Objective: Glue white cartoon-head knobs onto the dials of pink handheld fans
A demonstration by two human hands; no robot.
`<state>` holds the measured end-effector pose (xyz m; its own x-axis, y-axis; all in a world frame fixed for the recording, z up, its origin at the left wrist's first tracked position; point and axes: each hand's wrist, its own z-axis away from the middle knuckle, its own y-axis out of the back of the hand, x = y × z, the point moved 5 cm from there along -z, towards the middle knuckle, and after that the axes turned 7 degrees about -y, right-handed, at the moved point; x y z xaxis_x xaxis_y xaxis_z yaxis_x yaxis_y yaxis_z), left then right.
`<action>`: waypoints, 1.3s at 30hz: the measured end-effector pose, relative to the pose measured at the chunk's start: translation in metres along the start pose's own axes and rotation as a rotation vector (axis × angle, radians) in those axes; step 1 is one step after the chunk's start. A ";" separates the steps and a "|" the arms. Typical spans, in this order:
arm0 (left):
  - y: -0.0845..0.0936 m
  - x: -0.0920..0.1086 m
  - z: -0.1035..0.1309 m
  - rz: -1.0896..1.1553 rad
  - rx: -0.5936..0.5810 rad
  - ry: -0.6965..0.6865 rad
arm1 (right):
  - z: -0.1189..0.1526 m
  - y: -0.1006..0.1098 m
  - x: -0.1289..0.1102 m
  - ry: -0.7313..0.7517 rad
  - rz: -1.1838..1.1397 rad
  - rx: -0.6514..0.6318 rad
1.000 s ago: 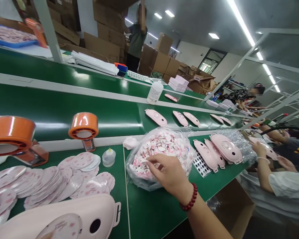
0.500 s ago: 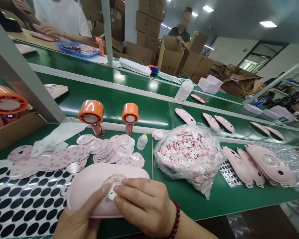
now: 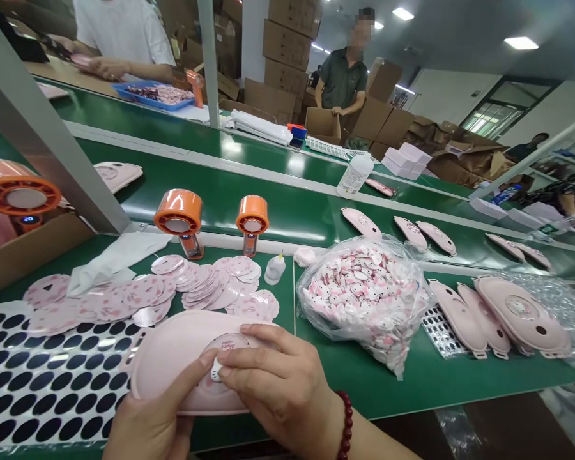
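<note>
A pink oval shell (image 3: 172,358) is held up over the front edge of the green table. My left hand (image 3: 158,409) grips its lower edge, thumb on top, the other fingers mostly hidden underneath. On the shell's round printed recess sits a small white cat-face piece (image 3: 216,370), partly covered by fingers. My right hand (image 3: 282,383), with a dark red bead bracelet, pinches and presses that piece from the right. Round pink patterned discs (image 3: 204,287) lie behind the shell. A clear bag of small cat-face pieces (image 3: 364,287) rests to the right.
Orange fans (image 3: 178,214) (image 3: 252,217) stand behind the discs, near a small bottle (image 3: 275,269). A sheet of black ovals (image 3: 43,383) lies left. Pink shells (image 3: 522,313) sit right, others on the green belt (image 3: 297,223). A white bottle (image 3: 355,174) and people are beyond.
The right hand's fingers have shifted slightly over the white piece, covering more of it. The view has moved a little. In the background, a person by the boxes stands more upright with a box lowered.
</note>
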<state>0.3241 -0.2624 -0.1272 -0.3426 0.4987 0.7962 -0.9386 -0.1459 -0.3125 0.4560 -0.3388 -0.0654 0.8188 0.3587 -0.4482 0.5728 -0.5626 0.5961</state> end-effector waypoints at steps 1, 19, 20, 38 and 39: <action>-0.001 0.000 0.000 -0.002 -0.002 -0.001 | 0.000 0.000 0.000 0.004 0.017 -0.001; -0.001 0.000 -0.005 -0.031 -0.031 -0.070 | 0.007 0.003 0.009 -0.243 -0.029 0.016; -0.003 0.001 -0.004 -0.044 -0.051 -0.073 | 0.007 0.005 0.017 -0.363 -0.099 0.045; -0.008 -0.001 0.003 -0.077 -0.120 -0.032 | 0.004 -0.012 0.037 -0.889 -0.550 0.091; -0.009 -0.001 0.002 -0.084 -0.119 -0.036 | 0.003 -0.010 0.036 -0.863 -0.511 0.093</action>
<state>0.3326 -0.2633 -0.1244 -0.2662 0.4732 0.8398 -0.9534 -0.0010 -0.3016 0.4797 -0.3224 -0.0901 0.1470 -0.0685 -0.9868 0.8123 -0.5609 0.1599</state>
